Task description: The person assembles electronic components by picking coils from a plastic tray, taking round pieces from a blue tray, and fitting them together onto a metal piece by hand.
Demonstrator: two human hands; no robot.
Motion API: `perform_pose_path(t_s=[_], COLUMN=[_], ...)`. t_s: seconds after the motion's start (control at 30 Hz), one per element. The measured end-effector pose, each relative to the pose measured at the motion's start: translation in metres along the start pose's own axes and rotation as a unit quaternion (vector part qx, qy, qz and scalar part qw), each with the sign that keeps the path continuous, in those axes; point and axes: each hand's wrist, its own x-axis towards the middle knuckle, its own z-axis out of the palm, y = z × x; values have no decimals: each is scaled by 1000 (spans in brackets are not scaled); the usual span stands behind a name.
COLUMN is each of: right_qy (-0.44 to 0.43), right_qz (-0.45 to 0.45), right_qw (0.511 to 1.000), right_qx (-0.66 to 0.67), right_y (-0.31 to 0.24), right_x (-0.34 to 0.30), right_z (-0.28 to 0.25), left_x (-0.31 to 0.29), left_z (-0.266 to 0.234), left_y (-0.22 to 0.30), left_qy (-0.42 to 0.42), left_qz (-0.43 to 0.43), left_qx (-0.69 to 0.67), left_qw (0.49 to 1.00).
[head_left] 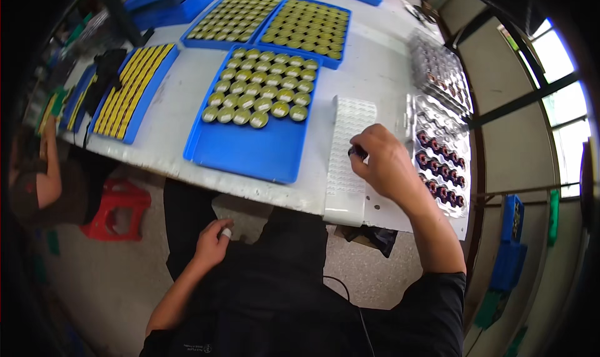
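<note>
component (pixel 357 152), small and dark, mostly hidden by fingers; seen over the printed label sheet (pixel 345 132) on the desk (pixel 162 107), between blue tray (pixel 244 154) and clear plastic tray (pixel 437 114); hard to say whether touching the sheet

pinched between thumb and fingertips of the right grip (pixel 384 160), pressed together on it from opposite sides

left grip (pixel 211 244) low, away from the desk, near the lap; loosely bent, with a pale wrap (pixel 226 232) round one digit; impossible to say from here whether holding anything

handling, by judgement: light, easily carried in a fingertip pinch; probably stiff, unlikely to give under moderate pressure; perhaps slippery if smooth-sided; if akin to the dark parts (pixel 445 172) with reddish middles in the clear plastic tray, likely most fragile at the centre

best hold: outer rim, two opposite sides, dry fingertips, pressure even and modest; keep clear of the middle

label sheet: thin, presumably limp, easily creased; take by a bare edge

yellow-green discs (pixel 258 119) in the blue tray: seemingly rigid, set close together; reach for the rim from the bare side
</note>
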Motion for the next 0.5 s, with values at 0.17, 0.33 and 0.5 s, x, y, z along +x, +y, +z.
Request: perform_pose_path(t_s=[0.17,0.33,0.5], right_qy=[71,93,121], right_qz=[-91,-85,-48], right_qw=[989,987,988], right_qx=[-91,-97,-79], right_y=[-3,0,-19], right_x=[-19,-25,-26], right_z=[44,54,43], left_x=[-21,-30,-35], left_z=[-3,-2,-13], left_y=[12,5,10], left_qy=[56,56,76], left_qz=[3,9,6], left_qx=[-22,-7,20], left_qw=[998,998,997])
